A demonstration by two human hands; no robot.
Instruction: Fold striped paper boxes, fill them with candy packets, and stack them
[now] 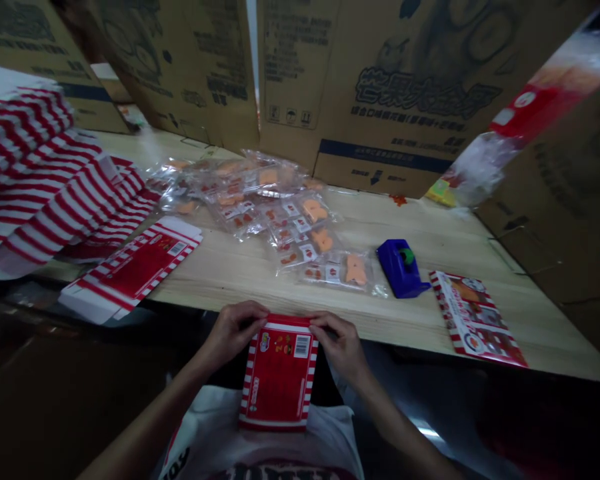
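Well, both of the person's hands are at work on a flat, red-and-white striped cardboard box (279, 377), held up in front of the chest just short of the near edge of the table. Its long axis runs roughly straight out from the body towards the table, and a short printed end with a white border sits between the hands. The left hand (235, 331) is curled closed over the far left corner, and the right hand (341, 347) is curled closed over the far right corner, so both grip that far edge. Below the box shows a white printed T-shirt (330, 437).

Beyond lies a pale wooden table (410, 313), bearing a spread of clear plastic bags with orange pieces inside (300, 227). Just right of these sits a blue plastic block with a green spot (400, 268). A flat printed carton blank (475, 319) lies at the right, and a second red striped blank (130, 270) lies at the left, beside a blurred heap of striped blanks (55, 173). Upright brown corrugated cartons (380, 87) stand along the far side.
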